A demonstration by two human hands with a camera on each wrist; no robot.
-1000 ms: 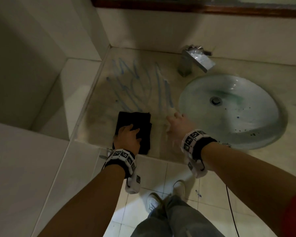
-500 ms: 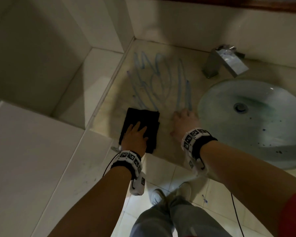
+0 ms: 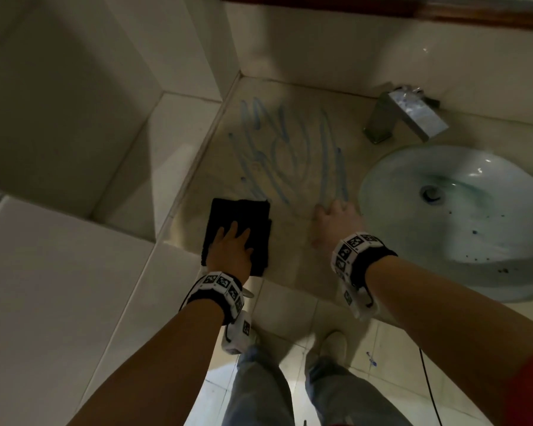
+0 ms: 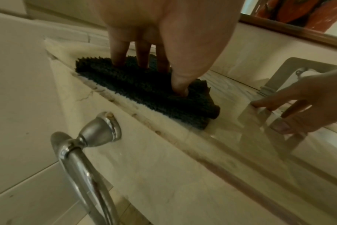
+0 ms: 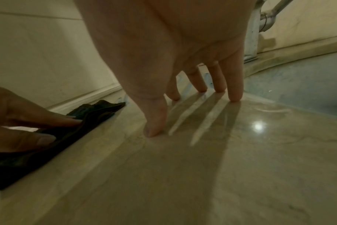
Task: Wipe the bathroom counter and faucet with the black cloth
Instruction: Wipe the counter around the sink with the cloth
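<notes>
A folded black cloth (image 3: pixel 239 216) lies on the beige counter (image 3: pixel 293 259) near its front left edge. My left hand (image 3: pixel 233 247) presses flat on it with straight fingers (image 4: pixel 118 50); the cloth (image 4: pixel 144 89) shows dark and nubby under them. My right hand (image 3: pixel 334 221) rests beside it, spread fingertips (image 5: pixel 235 91) planted on the bare counter (image 5: pixel 183 175) next to the basin, holding nothing. Blue streaks (image 3: pixel 290 152) mark the counter beyond both hands. The square chrome faucet (image 3: pixel 403 115) stands at the back right, apart from both hands.
A round glass basin (image 3: pixel 462 222) with dark specks sits to the right. Tiled walls close the left side and back. A chrome towel ring (image 4: pixel 83 152) hangs below the counter's front edge. My legs and shoes (image 3: pixel 330 342) stand on the tiled floor below.
The head view swung left, so everything sits further right in frame. Both hands stay about where they were, left on the cloth, right on the counter.
</notes>
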